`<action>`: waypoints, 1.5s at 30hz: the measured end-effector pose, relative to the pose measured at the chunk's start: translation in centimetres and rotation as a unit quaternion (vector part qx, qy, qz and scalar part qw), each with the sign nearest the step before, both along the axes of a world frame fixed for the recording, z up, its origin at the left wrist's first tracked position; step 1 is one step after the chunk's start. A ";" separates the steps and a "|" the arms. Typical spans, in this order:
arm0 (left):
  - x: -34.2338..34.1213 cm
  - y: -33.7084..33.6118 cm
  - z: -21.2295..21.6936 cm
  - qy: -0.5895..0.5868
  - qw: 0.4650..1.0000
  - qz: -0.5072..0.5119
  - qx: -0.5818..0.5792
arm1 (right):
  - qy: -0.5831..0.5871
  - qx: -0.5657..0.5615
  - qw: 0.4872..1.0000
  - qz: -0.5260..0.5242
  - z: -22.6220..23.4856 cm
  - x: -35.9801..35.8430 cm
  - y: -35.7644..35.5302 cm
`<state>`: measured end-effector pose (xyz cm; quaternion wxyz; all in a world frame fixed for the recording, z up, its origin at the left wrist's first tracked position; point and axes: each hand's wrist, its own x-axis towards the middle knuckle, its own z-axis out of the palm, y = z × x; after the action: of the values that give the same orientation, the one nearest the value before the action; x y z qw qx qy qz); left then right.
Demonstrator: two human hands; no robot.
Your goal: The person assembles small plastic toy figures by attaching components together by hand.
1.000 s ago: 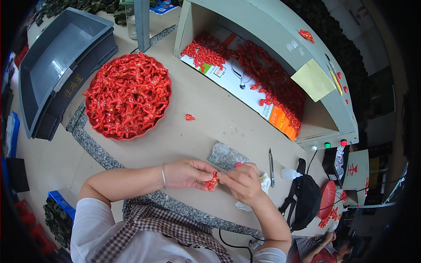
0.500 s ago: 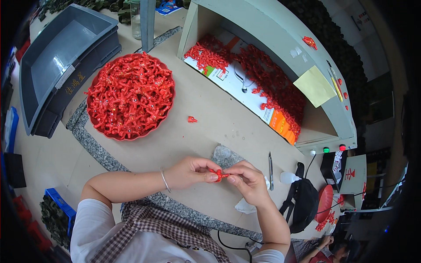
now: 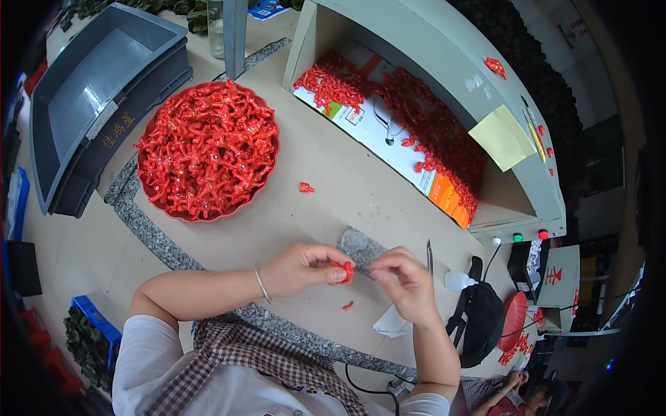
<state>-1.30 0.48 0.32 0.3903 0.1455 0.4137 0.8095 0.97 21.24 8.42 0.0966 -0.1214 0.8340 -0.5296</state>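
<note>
A red piece (image 3: 346, 274) is pinched between the thumb and fingers of the left hand (image 3: 300, 272), above the near part of the worktop (image 3: 277, 232). The right hand (image 3: 408, 284) is held just beside it, apart from the piece, with its fingers curled and its thumb drawn in; whether anything small is gripped there cannot be told. A thin band (image 3: 262, 284) is worn on the left wrist.

Below the gap between the hands, a red sliver (image 3: 347, 305) is seen. Behind them a grey slab (image 3: 372, 252) is set, with a clear disc (image 3: 354, 240) placed on its left end. Near the right hand are laid a slim metal tool (image 3: 430, 260) and a folded white paper (image 3: 391, 323), partly covered by the arm. Farther right, a white bottle (image 3: 456, 280) is placed next to a black bag (image 3: 489, 315), beyond which a red dish (image 3: 514, 320) is partly hidden.

On the left, a red bowl (image 3: 277, 156) is heaped with red pieces, and a single red part (image 3: 306, 187) is left lying to its right. More pieces are spread over printed cardboard (image 3: 399, 156) inside a pale cabinet (image 3: 458, 69), to whose front a yellow note (image 3: 502, 138) is attached. A grey crate (image 3: 83, 90) is placed at upper left.
</note>
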 end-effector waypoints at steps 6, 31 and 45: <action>-0.9 -0.7 0.6 -0.061 0.997 0.047 -0.006 | 0.079 0.084 0.986 -0.116 0.8 3.3 1.0; -0.3 0.1 0.3 -0.053 0.998 0.027 -0.030 | -0.091 -0.005 0.970 -0.226 -3.3 5.3 4.8; -0.6 -0.2 0.2 -0.052 0.998 0.020 -0.037 | -0.305 -0.102 0.920 -0.224 -3.2 0.0 5.0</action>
<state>-1.86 0.32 0.54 0.3997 0.0804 0.4252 0.8081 1.01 26.23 5.19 0.2124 0.2264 0.7109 -0.6311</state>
